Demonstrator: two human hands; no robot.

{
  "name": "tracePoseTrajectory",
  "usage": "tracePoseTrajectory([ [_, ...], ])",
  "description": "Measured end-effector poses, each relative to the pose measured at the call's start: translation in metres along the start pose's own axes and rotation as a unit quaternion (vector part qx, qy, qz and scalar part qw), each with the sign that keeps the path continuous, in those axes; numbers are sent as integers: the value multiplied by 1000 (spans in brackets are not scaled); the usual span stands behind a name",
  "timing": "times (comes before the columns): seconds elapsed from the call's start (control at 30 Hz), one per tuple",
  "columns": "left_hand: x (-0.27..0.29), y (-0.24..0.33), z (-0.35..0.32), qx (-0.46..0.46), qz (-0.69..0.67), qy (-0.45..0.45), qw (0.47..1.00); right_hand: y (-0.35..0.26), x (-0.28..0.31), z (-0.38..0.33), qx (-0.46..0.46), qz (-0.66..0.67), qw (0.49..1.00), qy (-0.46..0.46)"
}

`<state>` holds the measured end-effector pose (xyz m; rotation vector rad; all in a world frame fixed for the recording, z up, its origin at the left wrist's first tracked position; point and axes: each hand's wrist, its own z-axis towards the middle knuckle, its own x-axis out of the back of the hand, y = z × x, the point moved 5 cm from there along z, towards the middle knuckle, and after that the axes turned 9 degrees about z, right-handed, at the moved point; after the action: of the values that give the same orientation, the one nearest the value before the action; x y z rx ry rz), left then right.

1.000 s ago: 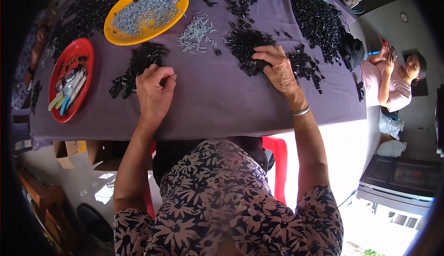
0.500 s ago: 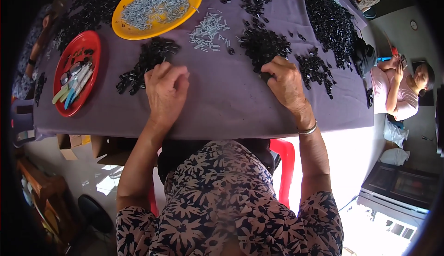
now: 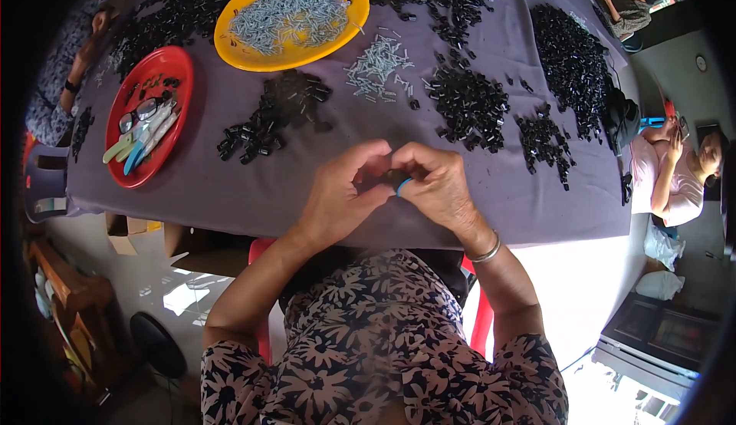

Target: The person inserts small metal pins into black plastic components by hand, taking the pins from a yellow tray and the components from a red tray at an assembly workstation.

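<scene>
Close to the table's near edge, my left hand (image 3: 345, 193) and my right hand (image 3: 438, 187) meet at the fingertips. Bent fingers and thumb of the right hand pinch a small black piece (image 3: 396, 175), mostly hidden. A thin blue curve shows by the right thumb. The left fingers are curled against the right ones; what they hold is covered. Beyond the hands lie heaps of small shiny black plastic pieces, one to the left (image 3: 280, 110) and one to the right (image 3: 469, 107). Between these sits a loose pile of small silvery pins (image 3: 377, 68).
A yellow plate (image 3: 230, 51) of silvery pins stands at the back. On the left, a red tray (image 3: 157, 166) holds glasses and several slim-handled tools. More black pieces (image 3: 567, 64) cover the far right. A person (image 3: 675, 172) sits at right; another's arm (image 3: 77, 68) shows at left.
Both hands have come together: the right moved left and nearer from the black heap, the left moved right from the other heap. The view has shifted slightly.
</scene>
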<state>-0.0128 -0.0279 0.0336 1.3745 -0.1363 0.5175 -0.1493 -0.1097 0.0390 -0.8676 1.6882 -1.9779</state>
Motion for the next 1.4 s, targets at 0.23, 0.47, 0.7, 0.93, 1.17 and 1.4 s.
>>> tracePoseTrajectory([
  [0.23,6,-16,0,32,-40,36,998,-11,-10,9,8,-58,997,-41],
  [0.47,13,-8,4,-131,194,69,970,-19,53,54,81,-230,965,97],
  [0.7,14,-10,8,-132,226,53,964,8,65,109,25,-372,927,40],
  [0.93,16,-10,8,-150,228,60,960,2,54,128,-96,-356,929,-40],
  [1.17,15,-14,8,-189,218,43,957,2,44,147,-70,-477,872,-82],
  [1.4,9,-16,9,-177,213,22,961,1,30,144,-50,-566,820,-70],
])
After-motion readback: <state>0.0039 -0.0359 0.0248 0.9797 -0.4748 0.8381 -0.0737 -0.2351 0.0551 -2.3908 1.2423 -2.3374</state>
